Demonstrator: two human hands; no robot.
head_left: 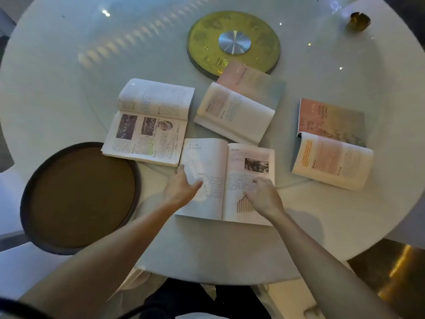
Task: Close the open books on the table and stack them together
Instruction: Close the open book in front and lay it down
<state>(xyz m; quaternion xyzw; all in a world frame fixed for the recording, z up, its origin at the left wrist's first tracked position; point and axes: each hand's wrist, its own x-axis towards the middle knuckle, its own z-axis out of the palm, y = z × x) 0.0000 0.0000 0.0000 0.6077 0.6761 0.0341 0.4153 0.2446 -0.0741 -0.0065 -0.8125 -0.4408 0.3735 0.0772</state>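
Several open books lie on the round white table (69, 77). The nearest open book (216, 162) lies flat in front of me. My left hand (181, 187) rests on its left page, fingers at the outer edge. My right hand (264, 196) lies on its right page with fingers spread. A thick open book with photos (149, 120) lies at the left. Another open book with a pink cover (236, 111) lies behind the nearest one. At the right sits a further open book (331, 143), its cover folded back.
A round brown tray (80, 196) with a dark rim sits at the left, overhanging the table edge. A gold disc with a silver centre (233, 42) lies at the table's middle. A small dark gold cup (358, 20) stands at the far right.
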